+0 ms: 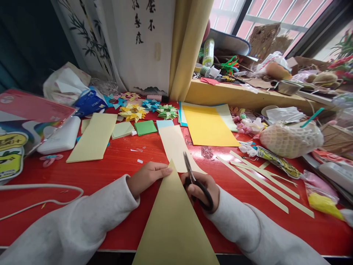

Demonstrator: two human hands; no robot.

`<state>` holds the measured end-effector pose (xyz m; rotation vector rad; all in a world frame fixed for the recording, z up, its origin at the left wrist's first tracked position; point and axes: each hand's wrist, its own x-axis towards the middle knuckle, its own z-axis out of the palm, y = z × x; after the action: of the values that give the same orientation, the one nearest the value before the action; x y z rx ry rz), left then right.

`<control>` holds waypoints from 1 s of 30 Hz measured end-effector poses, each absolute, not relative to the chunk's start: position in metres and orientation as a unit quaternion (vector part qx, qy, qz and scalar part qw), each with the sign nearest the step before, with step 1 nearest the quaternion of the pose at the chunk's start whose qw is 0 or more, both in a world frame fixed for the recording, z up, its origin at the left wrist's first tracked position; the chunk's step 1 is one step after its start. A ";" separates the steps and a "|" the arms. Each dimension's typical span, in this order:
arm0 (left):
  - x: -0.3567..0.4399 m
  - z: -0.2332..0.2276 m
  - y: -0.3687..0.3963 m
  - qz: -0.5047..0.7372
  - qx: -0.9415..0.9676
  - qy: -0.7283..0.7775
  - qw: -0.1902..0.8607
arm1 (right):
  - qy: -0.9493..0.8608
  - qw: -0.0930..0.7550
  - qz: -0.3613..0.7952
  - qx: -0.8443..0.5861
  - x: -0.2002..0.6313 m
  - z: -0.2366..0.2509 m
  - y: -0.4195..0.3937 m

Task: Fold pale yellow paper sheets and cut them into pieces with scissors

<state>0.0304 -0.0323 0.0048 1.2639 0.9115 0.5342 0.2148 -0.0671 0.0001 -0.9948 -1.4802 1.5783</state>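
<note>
Your left hand (147, 176) pinched the yellow paper (175, 221); your right hand (202, 191) gripped black scissors (197, 184) along its edge.

We count two hands (147, 176), one pair of scissors (196, 182), four folded paper stars (132, 112), and about five cut strips (264, 180) on our right.

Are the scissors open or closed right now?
Closed, or nearly so: the scissors in the right hand show one thin blade line beside the yellow paper, with no gap visible.
</note>
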 end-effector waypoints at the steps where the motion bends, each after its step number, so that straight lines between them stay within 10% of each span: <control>1: 0.029 0.003 -0.030 0.225 0.578 0.420 0.663 | -0.582 0.394 0.602 -0.378 0.218 0.002 -0.068; 6: 0.017 0.000 -0.019 0.169 0.630 0.444 0.614 | -0.654 0.441 0.498 -0.360 0.241 0.018 -0.080; 20: 0.009 -0.003 -0.016 0.226 0.664 0.433 0.566 | -0.707 0.166 0.115 -0.678 0.399 -0.012 -0.068; 27: 0.006 0.000 -0.011 0.308 0.636 0.447 0.548 | -0.701 0.099 0.018 -0.706 0.401 -0.010 -0.070; 30: 0.004 0.003 -0.010 0.340 0.620 0.452 0.543 | -0.710 0.184 0.153 -0.663 0.354 0.009 -0.084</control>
<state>0.0044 -0.0100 0.0026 1.4717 1.0736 0.8079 0.3540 -0.0841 0.0088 -1.8690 -2.0012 0.4328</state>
